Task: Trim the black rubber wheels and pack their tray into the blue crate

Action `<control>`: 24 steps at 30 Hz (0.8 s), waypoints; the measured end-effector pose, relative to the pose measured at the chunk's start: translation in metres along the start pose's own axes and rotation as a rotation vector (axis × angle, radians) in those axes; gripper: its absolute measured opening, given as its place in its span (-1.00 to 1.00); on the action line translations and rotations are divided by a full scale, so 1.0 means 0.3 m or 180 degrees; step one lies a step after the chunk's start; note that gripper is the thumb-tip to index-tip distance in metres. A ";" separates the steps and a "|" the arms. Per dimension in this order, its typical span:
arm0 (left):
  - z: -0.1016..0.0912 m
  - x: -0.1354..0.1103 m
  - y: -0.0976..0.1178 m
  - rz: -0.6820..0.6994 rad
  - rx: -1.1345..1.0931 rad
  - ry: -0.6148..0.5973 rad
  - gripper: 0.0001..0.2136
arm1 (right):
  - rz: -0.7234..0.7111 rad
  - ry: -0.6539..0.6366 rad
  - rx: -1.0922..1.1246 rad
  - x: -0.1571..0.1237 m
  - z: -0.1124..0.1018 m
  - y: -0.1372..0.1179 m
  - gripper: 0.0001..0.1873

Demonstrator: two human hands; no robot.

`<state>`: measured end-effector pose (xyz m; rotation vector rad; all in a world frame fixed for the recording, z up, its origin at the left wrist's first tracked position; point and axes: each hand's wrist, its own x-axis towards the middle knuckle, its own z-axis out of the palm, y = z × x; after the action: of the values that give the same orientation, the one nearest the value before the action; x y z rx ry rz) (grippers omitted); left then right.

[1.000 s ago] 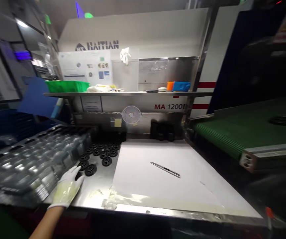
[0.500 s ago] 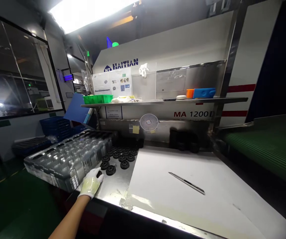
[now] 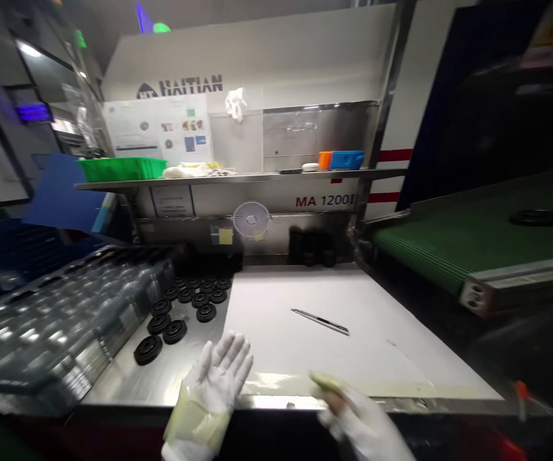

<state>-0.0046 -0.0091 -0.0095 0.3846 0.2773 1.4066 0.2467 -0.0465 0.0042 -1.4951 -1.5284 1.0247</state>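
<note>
Machine: Haitian MA 1200 [image 3: 238,57], green conveyor [image 3: 449,246] to its R.
Bench: steel table [image 3: 127,378], white sheet [image 3: 280,352] on it, knife [image 3: 320,321] on sheet.
Parts: clear tray [image 3: 65,326] at L; black discs [image 3: 175,331] in loose group just beside it.
L hand [image 3: 211,390]: gloved, fingers spread, released, nothing held, nearest discs.
R hand [image 3: 360,422]: blurred, fingers seem slightly curled, prob. empty; can't tell for sure.
Vs earlier: L hand now off tray, R hand now in view.

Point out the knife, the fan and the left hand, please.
Knife [image 3: 321,322]: head view, on the middle of its metal body.
Desk fan [image 3: 251,219]: head view, on the centre of its white grille.
Left hand [image 3: 213,384]: head view, on the gloved palm.
</note>
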 end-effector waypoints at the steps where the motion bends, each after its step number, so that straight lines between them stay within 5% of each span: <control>1: -0.006 0.021 -0.042 -0.0243 -0.0089 -0.0258 -0.62 | -0.0243 -0.0197 0.0259 0.034 0.048 -0.038 -0.48; 3: -0.021 0.051 -0.102 -0.0576 -0.0180 -0.0637 -0.59 | -0.0756 -0.0262 0.0647 0.112 0.139 -0.091 -0.53; 7: -0.034 0.070 -0.135 -0.0653 -0.0433 -0.0771 -0.63 | -0.0573 0.0191 0.0957 0.229 0.236 -0.095 -0.65; 10: -0.033 0.076 -0.135 -0.0580 -0.0565 -0.0687 -0.68 | -0.0507 0.0418 0.0937 0.253 0.239 -0.073 -0.66; 15: -0.012 0.069 -0.135 -0.0867 -0.0413 -0.0622 -0.70 | -0.0828 -0.0213 0.1412 0.240 0.246 -0.087 -0.67; 20: 0.079 0.047 -0.104 -0.0928 -0.0076 -0.1223 -0.58 | -0.0602 0.0760 0.1270 0.273 0.224 -0.063 -0.70; 22: 0.106 0.052 -0.097 -0.1085 -0.0010 -0.1086 -0.57 | -0.0524 0.0868 0.1328 0.281 0.206 -0.064 -0.68; 24: 0.116 0.064 -0.104 -0.1071 0.0077 -0.0664 -0.66 | -0.0580 0.0489 0.1404 0.274 0.203 -0.081 -0.70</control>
<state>0.0406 0.0027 0.0097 0.4774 0.1783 1.0251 0.1782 0.0333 0.0008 -1.0797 -1.2082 1.0314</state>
